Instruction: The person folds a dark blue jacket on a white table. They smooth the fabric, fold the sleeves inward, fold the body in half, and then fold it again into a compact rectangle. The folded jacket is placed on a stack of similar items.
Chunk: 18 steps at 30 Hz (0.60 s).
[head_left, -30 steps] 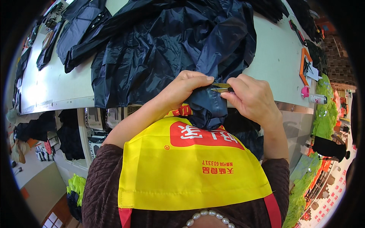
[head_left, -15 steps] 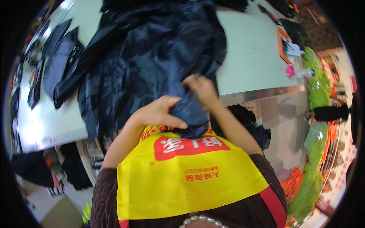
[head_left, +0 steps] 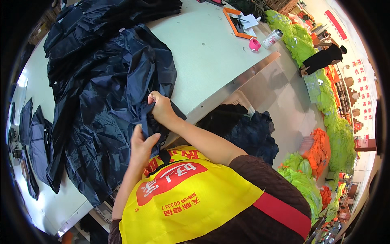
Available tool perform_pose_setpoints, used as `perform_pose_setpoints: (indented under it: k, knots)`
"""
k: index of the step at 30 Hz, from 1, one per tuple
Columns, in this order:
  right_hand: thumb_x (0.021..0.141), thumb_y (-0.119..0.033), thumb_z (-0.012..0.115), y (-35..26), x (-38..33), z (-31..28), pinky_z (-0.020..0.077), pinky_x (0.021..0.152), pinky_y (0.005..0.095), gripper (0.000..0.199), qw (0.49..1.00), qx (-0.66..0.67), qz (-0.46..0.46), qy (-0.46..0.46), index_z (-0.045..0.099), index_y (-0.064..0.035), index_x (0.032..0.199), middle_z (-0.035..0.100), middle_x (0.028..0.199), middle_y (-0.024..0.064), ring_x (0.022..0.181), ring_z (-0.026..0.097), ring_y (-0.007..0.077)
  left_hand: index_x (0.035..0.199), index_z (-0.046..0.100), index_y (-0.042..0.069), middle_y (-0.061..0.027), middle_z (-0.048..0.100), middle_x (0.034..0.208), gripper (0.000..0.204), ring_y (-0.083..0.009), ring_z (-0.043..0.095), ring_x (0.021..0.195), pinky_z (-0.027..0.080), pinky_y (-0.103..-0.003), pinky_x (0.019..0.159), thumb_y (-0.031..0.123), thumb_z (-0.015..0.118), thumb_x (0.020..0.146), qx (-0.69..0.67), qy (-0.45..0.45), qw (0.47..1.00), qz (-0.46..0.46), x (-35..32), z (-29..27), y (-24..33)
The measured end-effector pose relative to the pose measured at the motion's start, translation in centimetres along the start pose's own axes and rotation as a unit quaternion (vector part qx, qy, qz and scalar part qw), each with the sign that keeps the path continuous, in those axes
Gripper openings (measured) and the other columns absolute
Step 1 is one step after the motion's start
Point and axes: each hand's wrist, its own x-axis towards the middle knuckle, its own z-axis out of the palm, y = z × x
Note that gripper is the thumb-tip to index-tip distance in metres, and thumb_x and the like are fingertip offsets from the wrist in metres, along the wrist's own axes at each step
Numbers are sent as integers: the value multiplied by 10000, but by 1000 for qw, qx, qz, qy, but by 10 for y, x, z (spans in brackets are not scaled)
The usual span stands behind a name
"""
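A dark navy jacket (head_left: pixel 101 118) of thin, shiny cloth lies crumpled over the near edge of the worktable. At that edge my left hand (head_left: pixel 142 146) grips a bunched part of it, thumb on top. Just above and to the right, my right hand (head_left: pixel 161 109) is closed in a pinch on the same cloth, its fingertips turned toward the jacket. Folds hide exactly which part lies between the fingers.
More dark garments (head_left: pixel 109 16) are heaped at the far left, with dark cut pieces (head_left: pixel 38 142) beside the jacket. An orange tray (head_left: pixel 233 24), a pink cup (head_left: pixel 254 44) and a bottle (head_left: pixel 272 38) stand far right. Dark cloth (head_left: pixel 248 134) fills a crate below; a person (head_left: pixel 325 59) stands beyond.
My view has swung to the right, so the table sits further left. My right hand now pinches the cloth closer to the table's edge, and the left holds it lower down.
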Motion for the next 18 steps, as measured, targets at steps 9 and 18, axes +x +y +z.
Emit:
perform_pose_setpoints:
  k: [9, 18]
  knots:
    - [739, -23, 592, -22, -50, 4, 467, 642, 385, 83, 940, 35, -189, -281, 568, -20, 818, 568, 754, 183, 733, 589, 361, 730, 431, 91, 53, 387, 721, 274, -65, 380, 668, 324, -185, 616, -171, 480, 667, 30, 271, 942, 194, 64, -75, -62]
    - [677, 51, 584, -20, -14, -38, 425, 557, 370, 154, 991, -67, 39, -106, 451, -18, 716, 501, 663, 155, 637, 541, 332, 726, 444, 26, -60, 468, 681, 252, -149, 506, 585, 443, -275, 507, -190, 495, 608, 301, 105, 940, 122, 27, -75, -26]
